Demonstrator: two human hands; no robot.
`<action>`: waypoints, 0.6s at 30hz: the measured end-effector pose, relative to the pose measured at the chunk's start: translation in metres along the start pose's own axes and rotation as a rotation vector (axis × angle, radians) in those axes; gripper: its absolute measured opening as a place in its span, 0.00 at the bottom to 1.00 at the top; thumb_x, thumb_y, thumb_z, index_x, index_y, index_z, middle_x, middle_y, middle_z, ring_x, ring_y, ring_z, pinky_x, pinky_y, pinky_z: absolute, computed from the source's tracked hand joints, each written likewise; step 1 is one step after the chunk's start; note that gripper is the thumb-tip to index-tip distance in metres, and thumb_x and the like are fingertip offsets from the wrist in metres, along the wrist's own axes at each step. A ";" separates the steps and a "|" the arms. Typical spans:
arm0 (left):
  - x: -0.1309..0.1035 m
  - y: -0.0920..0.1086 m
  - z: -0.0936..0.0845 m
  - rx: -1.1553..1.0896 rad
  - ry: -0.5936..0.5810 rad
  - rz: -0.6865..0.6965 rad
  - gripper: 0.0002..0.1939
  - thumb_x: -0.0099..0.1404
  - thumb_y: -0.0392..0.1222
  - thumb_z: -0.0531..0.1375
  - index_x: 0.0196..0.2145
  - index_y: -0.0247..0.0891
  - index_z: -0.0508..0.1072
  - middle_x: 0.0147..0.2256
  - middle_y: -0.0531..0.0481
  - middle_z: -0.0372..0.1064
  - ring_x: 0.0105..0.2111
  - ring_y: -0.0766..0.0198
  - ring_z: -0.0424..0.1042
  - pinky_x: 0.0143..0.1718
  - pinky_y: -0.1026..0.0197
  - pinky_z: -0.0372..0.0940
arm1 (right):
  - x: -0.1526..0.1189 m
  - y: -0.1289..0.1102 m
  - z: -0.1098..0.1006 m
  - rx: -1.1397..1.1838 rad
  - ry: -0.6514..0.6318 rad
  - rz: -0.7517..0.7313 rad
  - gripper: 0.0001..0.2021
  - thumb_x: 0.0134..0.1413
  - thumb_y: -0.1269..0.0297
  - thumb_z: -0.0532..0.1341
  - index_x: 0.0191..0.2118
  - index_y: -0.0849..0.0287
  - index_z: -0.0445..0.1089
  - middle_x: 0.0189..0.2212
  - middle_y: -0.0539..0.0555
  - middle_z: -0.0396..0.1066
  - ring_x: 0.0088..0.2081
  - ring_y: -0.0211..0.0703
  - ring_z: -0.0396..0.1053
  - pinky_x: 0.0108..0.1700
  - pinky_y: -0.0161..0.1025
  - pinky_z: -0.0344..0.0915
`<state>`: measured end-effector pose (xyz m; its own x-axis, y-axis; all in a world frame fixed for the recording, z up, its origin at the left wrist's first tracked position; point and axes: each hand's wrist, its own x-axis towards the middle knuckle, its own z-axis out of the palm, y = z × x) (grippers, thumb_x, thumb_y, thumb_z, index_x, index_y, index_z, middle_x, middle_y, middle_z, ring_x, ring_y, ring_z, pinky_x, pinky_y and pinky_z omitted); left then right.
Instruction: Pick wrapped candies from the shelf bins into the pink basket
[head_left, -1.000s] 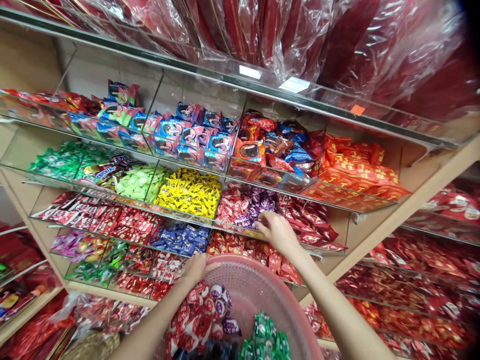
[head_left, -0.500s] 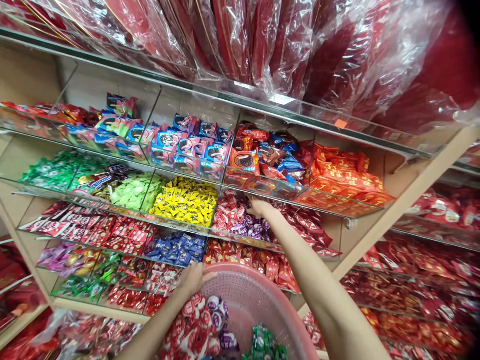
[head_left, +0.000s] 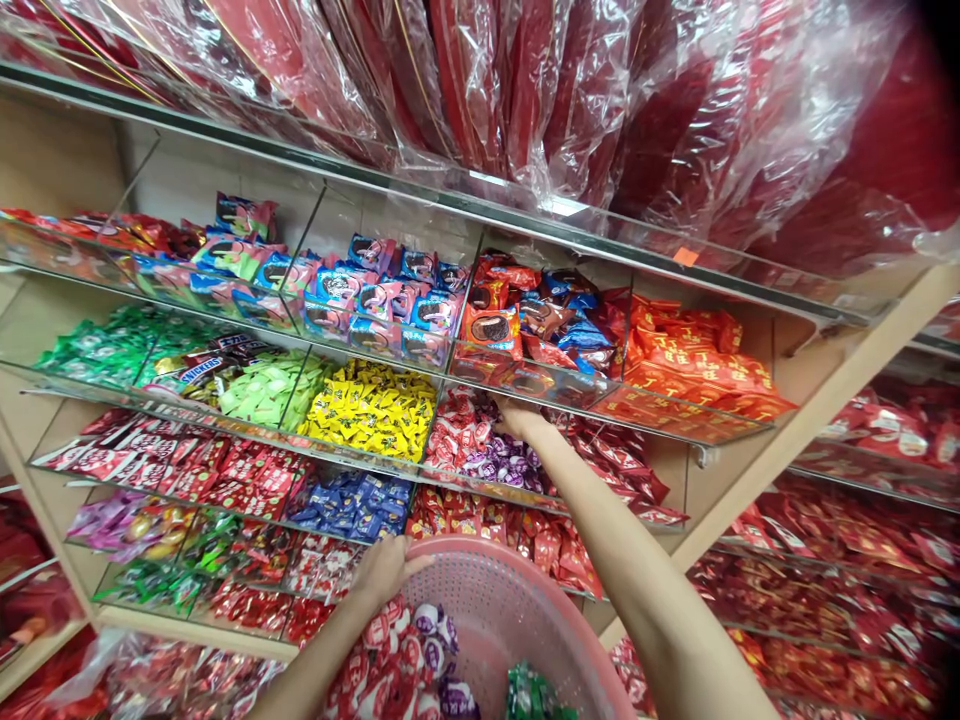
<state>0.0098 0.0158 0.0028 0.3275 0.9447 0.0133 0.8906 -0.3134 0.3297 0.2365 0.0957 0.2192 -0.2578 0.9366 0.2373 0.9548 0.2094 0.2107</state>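
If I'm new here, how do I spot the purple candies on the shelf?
Find the big pink basket, then the shelves behind it. Right of the yellow candies, look just below the right hand. The purple candies have purple-and-white wrappers, unlike the red candies alongside.

1. L hand (head_left: 384,572): bare; back smooth, rounded; thumb (head_left: 418,566) short-looking, nail detail too small to tell.
2. L forearm (head_left: 322,648): bare, slim, approx. even width, cut off by bottom edge of view.
3. R hand (head_left: 517,418): bare; back partly vis., fingertips hidden.
4. R forearm (head_left: 592,490): bare, slim; narrow nr. wrist, wider twd. elbow, smooth outline.
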 end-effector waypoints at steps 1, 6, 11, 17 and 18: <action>0.000 0.000 0.000 0.001 -0.004 -0.001 0.34 0.54 0.69 0.40 0.32 0.37 0.69 0.32 0.42 0.68 0.35 0.51 0.68 0.34 0.56 0.61 | -0.003 0.001 0.001 -0.017 0.022 -0.009 0.30 0.42 0.70 0.61 0.54 0.57 0.53 0.52 0.59 0.59 0.51 0.50 0.59 0.52 0.46 0.53; 0.000 0.000 0.000 0.024 0.011 0.010 0.34 0.55 0.68 0.40 0.33 0.36 0.69 0.33 0.41 0.68 0.35 0.51 0.68 0.34 0.56 0.61 | -0.017 0.005 0.001 -0.026 0.054 -0.010 0.24 0.47 0.67 0.59 0.52 0.59 0.56 0.51 0.60 0.60 0.51 0.50 0.58 0.51 0.44 0.54; 0.000 -0.001 0.003 0.035 0.012 0.011 0.33 0.56 0.67 0.40 0.33 0.36 0.68 0.32 0.41 0.68 0.35 0.51 0.68 0.33 0.55 0.61 | -0.028 0.005 -0.004 0.037 0.081 0.004 0.23 0.50 0.68 0.56 0.54 0.55 0.54 0.50 0.57 0.60 0.51 0.46 0.58 0.51 0.41 0.54; 0.000 -0.001 0.001 0.035 -0.004 0.029 0.32 0.57 0.66 0.40 0.31 0.36 0.68 0.30 0.41 0.68 0.34 0.52 0.68 0.33 0.57 0.60 | -0.039 -0.003 -0.014 0.042 0.152 -0.038 0.27 0.51 0.67 0.55 0.57 0.55 0.47 0.49 0.59 0.60 0.49 0.49 0.60 0.47 0.43 0.58; 0.000 -0.001 0.001 0.037 -0.003 0.030 0.32 0.57 0.66 0.39 0.31 0.36 0.68 0.30 0.41 0.68 0.34 0.52 0.68 0.33 0.58 0.60 | -0.043 -0.006 -0.017 0.040 0.160 -0.051 0.28 0.50 0.66 0.56 0.57 0.55 0.47 0.48 0.59 0.61 0.47 0.50 0.61 0.45 0.43 0.59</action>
<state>0.0091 0.0161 0.0018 0.3555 0.9345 0.0201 0.8911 -0.3454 0.2943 0.2391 0.0497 0.2237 -0.3230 0.8686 0.3759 0.9443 0.2694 0.1888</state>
